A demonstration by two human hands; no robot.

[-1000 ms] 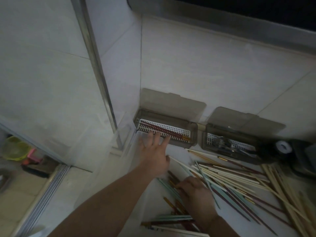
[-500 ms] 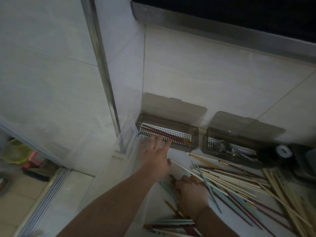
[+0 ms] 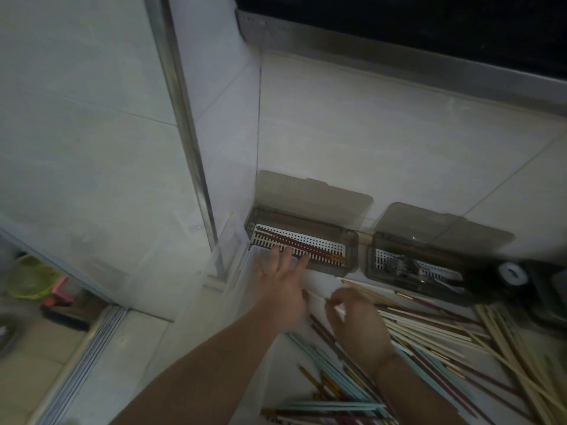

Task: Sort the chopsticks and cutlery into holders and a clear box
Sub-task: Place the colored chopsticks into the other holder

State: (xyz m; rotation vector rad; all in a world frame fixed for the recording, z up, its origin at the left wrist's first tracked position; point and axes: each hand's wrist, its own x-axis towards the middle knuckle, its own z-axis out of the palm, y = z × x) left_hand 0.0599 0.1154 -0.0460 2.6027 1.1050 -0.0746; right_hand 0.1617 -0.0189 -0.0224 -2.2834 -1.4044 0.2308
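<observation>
Head view: left hand [image 3: 280, 289] spread flat, grip open, by the left holder [image 3: 302, 245] at the surface's back edge; right hand [image 3: 357, 323] blurred, perhaps pinching one of the loose chopsticks [image 3: 429, 335] mid-surface. Light, stiff, slick sticks; take them mid-length

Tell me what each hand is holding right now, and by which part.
Left hand: nothing, open and flat. Right hand: fingers curled among the chopsticks; any hold can't be told.

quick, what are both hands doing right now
Left hand: open, fingers spread at the front edge of the chopstick holder, holding nothing.
Right hand: fingers curled over the loose chopsticks; whether it grips one cannot be told.
</observation>
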